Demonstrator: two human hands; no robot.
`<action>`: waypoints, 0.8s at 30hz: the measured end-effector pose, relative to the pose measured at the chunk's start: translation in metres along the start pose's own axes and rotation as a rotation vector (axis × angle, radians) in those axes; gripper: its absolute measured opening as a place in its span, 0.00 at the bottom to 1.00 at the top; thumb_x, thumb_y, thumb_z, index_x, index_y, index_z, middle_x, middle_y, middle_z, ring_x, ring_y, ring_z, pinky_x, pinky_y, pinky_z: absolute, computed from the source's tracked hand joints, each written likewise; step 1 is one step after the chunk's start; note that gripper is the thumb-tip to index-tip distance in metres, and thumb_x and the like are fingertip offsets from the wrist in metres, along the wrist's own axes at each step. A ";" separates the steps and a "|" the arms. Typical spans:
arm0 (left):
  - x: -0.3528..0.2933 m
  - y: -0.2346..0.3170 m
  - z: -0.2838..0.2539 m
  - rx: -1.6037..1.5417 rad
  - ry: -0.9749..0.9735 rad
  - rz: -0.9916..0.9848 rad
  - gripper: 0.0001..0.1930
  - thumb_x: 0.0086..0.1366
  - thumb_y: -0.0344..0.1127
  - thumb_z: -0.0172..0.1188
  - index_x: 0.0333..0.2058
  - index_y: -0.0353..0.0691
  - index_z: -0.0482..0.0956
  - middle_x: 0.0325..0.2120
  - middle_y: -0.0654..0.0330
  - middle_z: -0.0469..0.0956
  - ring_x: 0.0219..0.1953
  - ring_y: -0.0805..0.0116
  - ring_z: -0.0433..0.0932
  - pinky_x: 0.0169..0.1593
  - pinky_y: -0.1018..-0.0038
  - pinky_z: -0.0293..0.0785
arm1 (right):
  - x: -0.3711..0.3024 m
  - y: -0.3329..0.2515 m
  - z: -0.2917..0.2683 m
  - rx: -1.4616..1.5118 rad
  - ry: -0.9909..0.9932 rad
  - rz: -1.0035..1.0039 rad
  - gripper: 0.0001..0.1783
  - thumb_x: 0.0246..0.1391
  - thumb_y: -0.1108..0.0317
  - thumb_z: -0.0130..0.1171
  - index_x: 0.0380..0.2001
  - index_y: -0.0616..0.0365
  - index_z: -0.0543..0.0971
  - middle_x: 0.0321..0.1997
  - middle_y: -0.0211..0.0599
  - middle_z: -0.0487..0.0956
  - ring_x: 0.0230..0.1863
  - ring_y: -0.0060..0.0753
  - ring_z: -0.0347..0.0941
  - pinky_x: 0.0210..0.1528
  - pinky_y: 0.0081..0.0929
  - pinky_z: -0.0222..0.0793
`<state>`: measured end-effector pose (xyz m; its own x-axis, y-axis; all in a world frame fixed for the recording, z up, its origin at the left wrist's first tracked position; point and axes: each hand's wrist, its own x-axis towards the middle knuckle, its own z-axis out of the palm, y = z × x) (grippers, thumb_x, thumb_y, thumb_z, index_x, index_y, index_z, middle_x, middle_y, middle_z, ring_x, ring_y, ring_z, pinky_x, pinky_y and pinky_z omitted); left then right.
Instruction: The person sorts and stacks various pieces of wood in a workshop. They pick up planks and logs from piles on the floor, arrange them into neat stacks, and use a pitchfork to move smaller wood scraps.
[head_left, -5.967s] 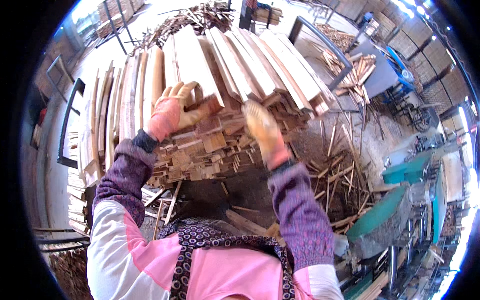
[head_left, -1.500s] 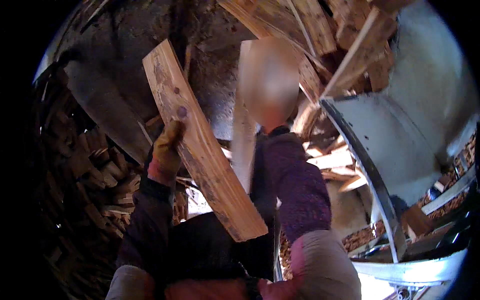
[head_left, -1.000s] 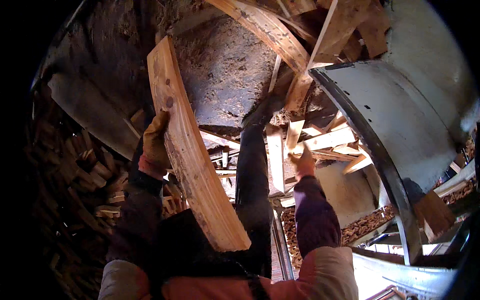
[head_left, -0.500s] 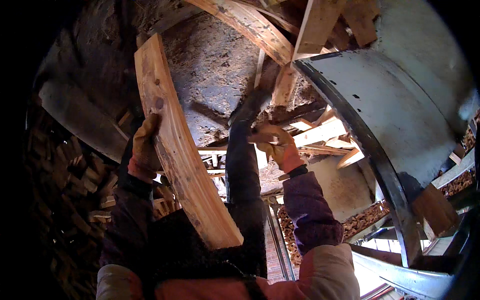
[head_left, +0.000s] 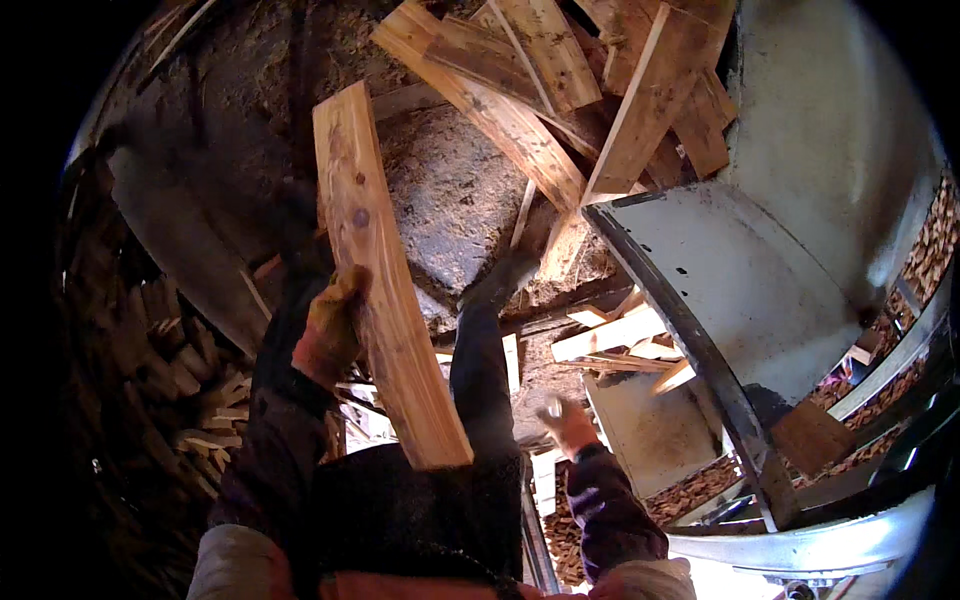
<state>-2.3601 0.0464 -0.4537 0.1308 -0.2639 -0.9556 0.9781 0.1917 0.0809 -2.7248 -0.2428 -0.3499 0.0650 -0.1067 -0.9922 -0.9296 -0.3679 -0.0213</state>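
Observation:
My left hand (head_left: 335, 325), in a worn orange and tan work glove, is closed on the edge of a long wooden plank (head_left: 375, 270). The plank slants from upper left down to my dark-clothed lap, its pale sawn end towards me and knots along its face. To the right of my leg, my gloved right hand (head_left: 570, 430) hangs low, apart from the plank. Its fingers look parted and slightly bent, a little blurred, and nothing shows in them.
Ahead lies a heap of rough boards (head_left: 540, 60). Right of me stands a pale metal panel (head_left: 750, 290) with a dark curved edge. Split sticks (head_left: 620, 335) lie beyond my right hand. Stacked firewood (head_left: 190, 370) fills the left side. Between my legs and the heap is debris-strewn ground (head_left: 450, 190).
My right hand has dropped down and back towards me; the thin piece seen at its fingers no longer shows there. My left hand still grips the plank, and the view has shifted.

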 end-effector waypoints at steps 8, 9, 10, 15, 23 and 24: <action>-0.007 0.019 -0.009 -0.076 -0.041 -0.020 0.22 0.69 0.41 0.61 0.58 0.39 0.74 0.49 0.59 0.79 0.51 0.63 0.79 0.57 0.62 0.77 | 0.260 -0.249 -0.116 -0.237 1.009 -0.292 0.55 0.42 0.48 0.76 0.70 0.59 0.62 0.61 0.57 0.76 0.64 0.56 0.72 0.65 0.43 0.67; -0.010 0.027 -0.005 -0.077 -0.040 -0.035 0.22 0.68 0.39 0.61 0.58 0.39 0.74 0.49 0.59 0.78 0.51 0.63 0.79 0.57 0.62 0.77 | 0.282 -0.252 -0.128 -0.260 0.920 -0.187 0.59 0.41 0.46 0.76 0.71 0.57 0.58 0.64 0.58 0.74 0.67 0.55 0.69 0.67 0.42 0.65; -0.010 0.030 -0.008 -0.077 -0.039 -0.050 0.22 0.68 0.38 0.61 0.58 0.39 0.74 0.49 0.60 0.78 0.51 0.64 0.79 0.58 0.62 0.76 | 0.300 -0.255 -0.128 -0.362 0.933 -0.082 0.61 0.40 0.45 0.76 0.72 0.56 0.56 0.65 0.58 0.73 0.68 0.54 0.68 0.67 0.41 0.65; 0.004 0.027 -0.030 -0.090 -0.055 0.083 0.22 0.68 0.37 0.61 0.59 0.40 0.74 0.49 0.62 0.77 0.50 0.66 0.78 0.59 0.64 0.75 | 0.348 -0.267 -0.138 -0.472 0.870 0.169 0.59 0.41 0.47 0.75 0.72 0.52 0.56 0.62 0.51 0.77 0.63 0.47 0.74 0.63 0.40 0.71; -0.007 -0.014 -0.075 0.058 -0.045 -0.039 0.27 0.71 0.48 0.60 0.63 0.37 0.72 0.55 0.58 0.79 0.55 0.65 0.79 0.59 0.64 0.77 | 0.106 -0.275 -0.031 0.186 -0.013 -0.699 0.22 0.54 0.63 0.67 0.51 0.61 0.79 0.50 0.51 0.82 0.53 0.47 0.79 0.56 0.42 0.74; -0.003 -0.018 -0.062 0.028 -0.115 -0.100 0.28 0.72 0.49 0.59 0.62 0.37 0.72 0.56 0.59 0.78 0.56 0.66 0.78 0.60 0.65 0.76 | 0.082 -0.249 -0.017 0.214 0.067 -0.787 0.24 0.55 0.66 0.66 0.54 0.61 0.77 0.56 0.51 0.79 0.58 0.45 0.75 0.61 0.40 0.70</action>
<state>-2.3882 0.1021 -0.4695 0.0486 -0.3875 -0.9206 0.9911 0.1330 -0.0036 -2.4814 -0.1757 -0.4240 0.7426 0.0514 -0.6678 -0.6516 -0.1750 -0.7381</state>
